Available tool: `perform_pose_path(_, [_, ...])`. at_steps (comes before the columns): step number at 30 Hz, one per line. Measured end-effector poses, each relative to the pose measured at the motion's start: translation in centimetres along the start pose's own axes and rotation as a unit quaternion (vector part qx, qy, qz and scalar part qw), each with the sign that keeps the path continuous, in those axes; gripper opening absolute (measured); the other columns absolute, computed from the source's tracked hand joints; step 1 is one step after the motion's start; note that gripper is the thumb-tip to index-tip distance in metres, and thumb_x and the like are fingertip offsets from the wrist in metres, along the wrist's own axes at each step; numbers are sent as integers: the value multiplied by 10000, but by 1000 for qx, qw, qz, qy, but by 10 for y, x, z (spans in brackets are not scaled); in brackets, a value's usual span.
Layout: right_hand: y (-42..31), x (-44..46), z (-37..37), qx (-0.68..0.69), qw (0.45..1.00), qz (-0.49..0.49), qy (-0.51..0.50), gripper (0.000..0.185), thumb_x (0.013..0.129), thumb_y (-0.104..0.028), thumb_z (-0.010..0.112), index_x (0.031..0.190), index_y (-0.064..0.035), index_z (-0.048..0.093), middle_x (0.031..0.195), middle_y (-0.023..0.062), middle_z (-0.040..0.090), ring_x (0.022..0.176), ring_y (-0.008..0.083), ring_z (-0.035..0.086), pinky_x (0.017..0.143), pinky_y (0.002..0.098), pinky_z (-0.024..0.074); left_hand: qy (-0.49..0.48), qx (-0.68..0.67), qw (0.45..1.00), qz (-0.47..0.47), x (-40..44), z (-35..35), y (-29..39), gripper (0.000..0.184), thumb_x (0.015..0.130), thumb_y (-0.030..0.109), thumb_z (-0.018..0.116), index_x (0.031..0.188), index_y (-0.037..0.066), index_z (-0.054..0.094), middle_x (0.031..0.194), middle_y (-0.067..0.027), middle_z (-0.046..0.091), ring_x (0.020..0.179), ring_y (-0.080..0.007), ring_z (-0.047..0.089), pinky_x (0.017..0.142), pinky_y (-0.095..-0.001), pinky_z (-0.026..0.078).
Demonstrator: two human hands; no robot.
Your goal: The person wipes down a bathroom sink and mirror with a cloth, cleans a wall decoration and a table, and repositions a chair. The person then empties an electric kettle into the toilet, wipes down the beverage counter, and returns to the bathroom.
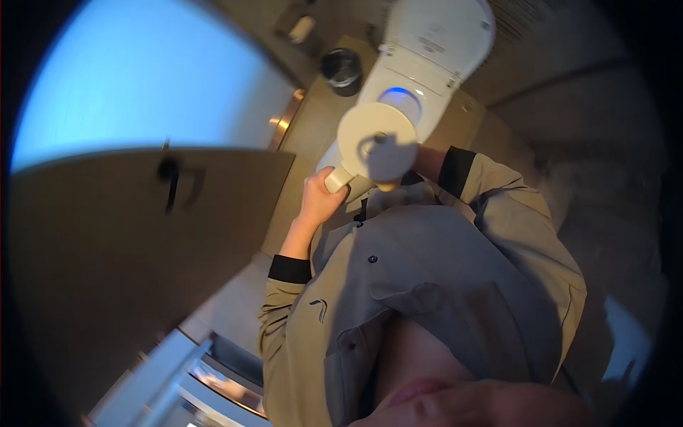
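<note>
My left hand (pixel 324 198) is closed around the handle of a cream lidded jug (pixel 356 139). The jug has a round flat lid with a small knob in its middle, and I see it from above, in front of my body. Behind the jug's right side lies my right hand (pixel 427 162); only a part near the wrist shows, and its fingers are hidden. Just beyond the jug stands a white toilet (pixel 377 80) with its lid raised and a blue glow in the bowl.
A black waste bin (pixel 341 71) stands left of the toilet. Farther left is a brown door (pixel 114 235) with a dark handle (pixel 171 174), beside a bright blue-lit panel (pixel 156 85). A roll (pixel 302 28) hangs on the wall.
</note>
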State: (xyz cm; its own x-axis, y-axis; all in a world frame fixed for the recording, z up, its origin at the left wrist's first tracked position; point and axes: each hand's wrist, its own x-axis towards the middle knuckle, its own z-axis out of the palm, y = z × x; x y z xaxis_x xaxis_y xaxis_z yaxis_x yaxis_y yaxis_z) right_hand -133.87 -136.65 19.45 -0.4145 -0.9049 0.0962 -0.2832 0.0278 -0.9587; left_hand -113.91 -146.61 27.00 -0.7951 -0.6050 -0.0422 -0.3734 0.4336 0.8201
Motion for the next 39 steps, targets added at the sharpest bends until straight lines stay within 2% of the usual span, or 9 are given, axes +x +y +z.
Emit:
perform_pose_path(4, [-18,-44,12,22,983,-70,-167,210,833,-194,526,946,-17,541,863,63,595,824,138,565,770,306,449,129,112,969,176,-96,-30,12,187,590,149,686,667,48,548,651,-137,568,611,-331,566,545,-379,449])
perform_pose_path(7, [-37,-52,33,33,951,-126,-281,211,832,-193,527,949,-17,540,864,64,594,825,138,565,769,306,449,115,135,983,50,-166,-29,11,271,557,161,742,676,32,535,642,-137,559,608,-293,572,542,-354,442])
perform_pose_path(9, [-74,-57,92,44,911,-187,-366,212,831,-192,528,951,-17,539,865,64,593,825,138,564,769,305,449,144,-10,987,-65,-218,-15,-16,219,615,173,690,731,53,550,678,-141,570,634,-313,570,576,-375,460])
perform_pose_path(16, [-114,10,192,111,709,-344,-605,214,830,-190,530,957,-18,535,867,65,591,825,137,564,768,305,449,290,-37,936,-198,-264,-13,-28,187,615,172,637,731,41,570,719,-171,593,702,-339,578,619,-386,458])
perform_pose_path(21, [-62,1,204,154,591,-395,-687,216,828,-188,532,962,-19,532,869,66,589,826,137,564,767,304,449,313,58,908,-272,-300,32,-32,199,608,179,616,766,64,577,735,-161,599,729,-351,574,641,-422,449])
perform_pose_path(22, [-109,48,243,153,562,-387,-715,216,828,-188,532,963,-19,532,869,66,588,826,137,563,767,304,449,338,42,894,-291,-300,-32,-38,199,608,179,616,766,64,577,735,-161,599,729,-351,574,641,-422,449])
perform_pose_path(28, [-135,119,323,161,448,-399,-784,219,827,-186,534,968,-19,529,871,68,586,826,137,563,767,303,450,383,55,839,-383,-335,-82,-63,273,593,235,648,825,108,582,757,-136,601,784,-333,572,657,-428,433])
perform_pose_path(34, [-234,-6,486,184,337,-403,-831,222,825,-184,536,974,-20,525,873,69,584,826,137,563,766,303,450,568,2,707,-421,-379,-85,-85,295,614,298,662,784,68,589,752,-187,595,766,-367,568,673,-442,432])
perform_pose_path(39, [-253,-19,556,182,265,-386,-865,224,824,-182,538,978,-21,523,875,70,583,827,137,562,765,302,450,579,-7,669,-466,-404,-96,-105,314,619,316,669,797,68,597,737,-208,587,750,-379,568,672,-446,432])
